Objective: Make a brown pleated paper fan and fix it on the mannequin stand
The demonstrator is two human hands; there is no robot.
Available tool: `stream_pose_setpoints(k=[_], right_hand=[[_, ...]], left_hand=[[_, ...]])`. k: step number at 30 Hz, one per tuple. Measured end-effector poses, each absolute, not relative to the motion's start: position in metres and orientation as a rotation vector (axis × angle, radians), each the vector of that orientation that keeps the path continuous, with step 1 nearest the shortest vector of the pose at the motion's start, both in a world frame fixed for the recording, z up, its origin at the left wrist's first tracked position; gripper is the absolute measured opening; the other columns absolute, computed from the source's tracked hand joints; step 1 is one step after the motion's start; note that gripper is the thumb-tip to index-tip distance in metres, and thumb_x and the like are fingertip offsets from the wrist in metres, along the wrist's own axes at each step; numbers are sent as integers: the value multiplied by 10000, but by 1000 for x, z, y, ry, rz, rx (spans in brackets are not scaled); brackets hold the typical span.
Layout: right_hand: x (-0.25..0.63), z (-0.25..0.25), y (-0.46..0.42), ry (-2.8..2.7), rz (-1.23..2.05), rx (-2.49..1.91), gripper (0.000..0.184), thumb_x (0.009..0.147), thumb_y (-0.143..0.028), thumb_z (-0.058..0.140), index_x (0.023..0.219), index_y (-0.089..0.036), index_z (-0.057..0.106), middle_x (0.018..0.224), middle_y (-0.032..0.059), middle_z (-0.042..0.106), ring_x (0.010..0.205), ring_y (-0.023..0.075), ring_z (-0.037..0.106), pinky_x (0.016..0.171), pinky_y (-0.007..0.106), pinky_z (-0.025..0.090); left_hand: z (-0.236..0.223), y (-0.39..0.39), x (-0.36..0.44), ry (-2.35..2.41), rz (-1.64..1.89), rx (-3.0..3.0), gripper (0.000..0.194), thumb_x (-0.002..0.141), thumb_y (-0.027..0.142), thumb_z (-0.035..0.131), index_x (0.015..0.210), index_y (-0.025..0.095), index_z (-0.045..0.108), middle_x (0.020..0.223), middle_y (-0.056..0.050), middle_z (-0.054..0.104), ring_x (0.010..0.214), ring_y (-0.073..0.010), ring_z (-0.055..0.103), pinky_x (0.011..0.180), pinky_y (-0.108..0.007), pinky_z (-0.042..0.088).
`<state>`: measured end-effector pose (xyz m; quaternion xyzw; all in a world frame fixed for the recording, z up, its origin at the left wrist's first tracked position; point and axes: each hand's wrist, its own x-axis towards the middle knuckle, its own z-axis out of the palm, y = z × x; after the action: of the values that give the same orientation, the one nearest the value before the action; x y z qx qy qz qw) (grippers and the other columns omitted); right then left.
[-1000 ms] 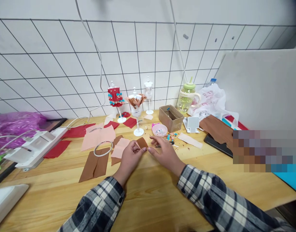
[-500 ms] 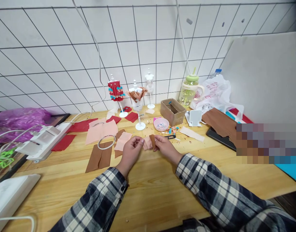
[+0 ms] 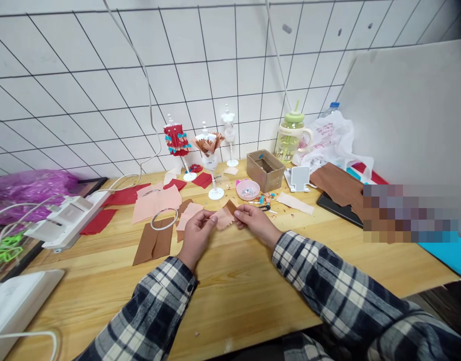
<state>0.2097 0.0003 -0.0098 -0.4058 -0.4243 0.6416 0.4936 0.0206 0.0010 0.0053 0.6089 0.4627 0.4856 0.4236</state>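
Just below the middle of the frame, the left hand (image 3: 195,235) has its thumb and forefinger pinched together on the left edge of a small pink sheet (image 3: 225,219) with a jagged lower edge. The right hand (image 3: 257,223), fingers likewise closed, grips the right side, where a brown sheet (image 3: 229,204) overlaps it. Both sheets are above the wooden table (image 3: 230,286), just below a white mini dress form (image 3: 210,161) at upper centre.
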Motion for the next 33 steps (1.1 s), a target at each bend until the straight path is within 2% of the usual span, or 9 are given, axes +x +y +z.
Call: stream_pose_setpoints(k=[4,8,14,20,24,26,29,31,33], right_hand=[[211,-9,1,-931,1566,-999,434,741,-586,694,738,-163,595,658,3,622,572,93,545,555,220,443],[210,-5,-2,-910,1621,-984,447,822,-619,589,863,-178,646,792,41,683,663,121,626,587,226,477],[211,-4,-3,-1068,1574,-899,355,676,-351,803,956,-175,674,881,7,706,756,119,622,711,232,486],[217,-6,5,-969,1636,-954,315,723,-344,747,988,-191,672,930,26,721,749,120,641,656,226,496],[217,-4,4,-1110,1609,-945,296,738,-352,730,965,-176,658,859,13,717,701,114,637,632,222,495],[216,-2,1,-1224,1616,-961,278,734,-340,734,932,-171,636,790,1,704,650,117,628,610,231,495],[213,3,-4,-1373,1607,-1009,283,755,-307,717,964,-204,556,665,-40,667,564,129,612,554,243,490],[212,5,-7,-1456,1569,-1036,289,791,-293,683,1007,-230,502,607,-66,638,535,136,610,535,244,489],[213,8,-8,-1512,1547,-1071,263,838,-296,633,1042,-238,476,585,-72,621,544,145,625,539,247,497]], left_hand=[[7,2,20,1147,1225,1514,238,765,413,684,754,183,624,729,-6,622,707,-161,573,700,-265,459],[6,0,18,1089,1174,1529,241,765,413,690,745,180,631,791,-34,661,753,-177,594,729,-281,466],[-2,0,16,895,1141,1387,216,762,374,714,733,181,621,848,-52,700,809,-193,618,787,-309,464],[-7,7,13,894,1204,1340,216,767,371,701,695,194,599,777,-28,683,733,-181,599,749,-313,463],[-1,8,9,882,1257,1416,410,860,513,555,607,190,557,825,-78,686,815,-213,610,785,-336,469],[6,6,10,878,1284,1430,424,868,576,516,735,188,623,983,-101,687,975,-246,612,846,-347,475],[15,0,16,889,1115,1488,513,789,616,619,1079,195,648,1188,-114,643,1133,-278,571,897,-347,472],[14,-4,22,986,933,1498,528,722,587,711,1048,175,662,1050,-97,688,964,-252,628,792,-316,487],[9,-7,26,1115,859,1466,422,740,557,710,872,159,669,811,-47,685,734,-189,613,652,-273,459]])
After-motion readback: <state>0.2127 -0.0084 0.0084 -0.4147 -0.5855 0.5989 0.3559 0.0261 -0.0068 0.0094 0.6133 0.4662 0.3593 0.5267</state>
